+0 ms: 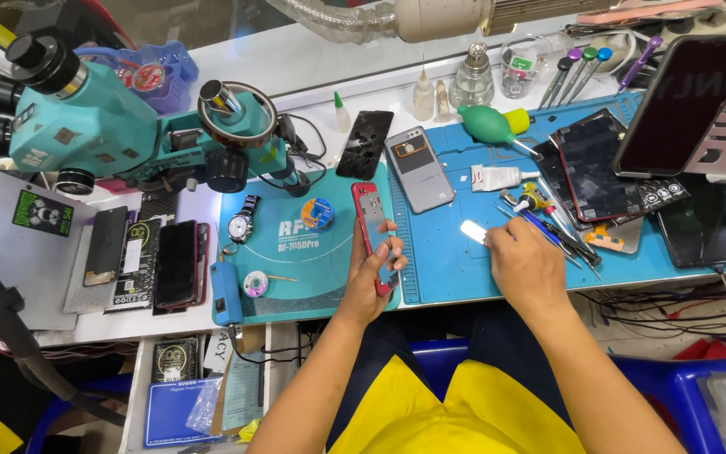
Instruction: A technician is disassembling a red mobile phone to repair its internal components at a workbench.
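Phone (374,234), red frame, back cover off and insides bared, held tilted over the teal mat (296,252) near the bench's front edge; left hand (373,273) fingers curled round its lower end. Right hand (524,262) fingers pressed together by the screwdrivers (552,227) on the blue mat (455,277). Reassembly not begun, apparently. Microscope (86,118) to the left; crowded white repair bench (313,59).
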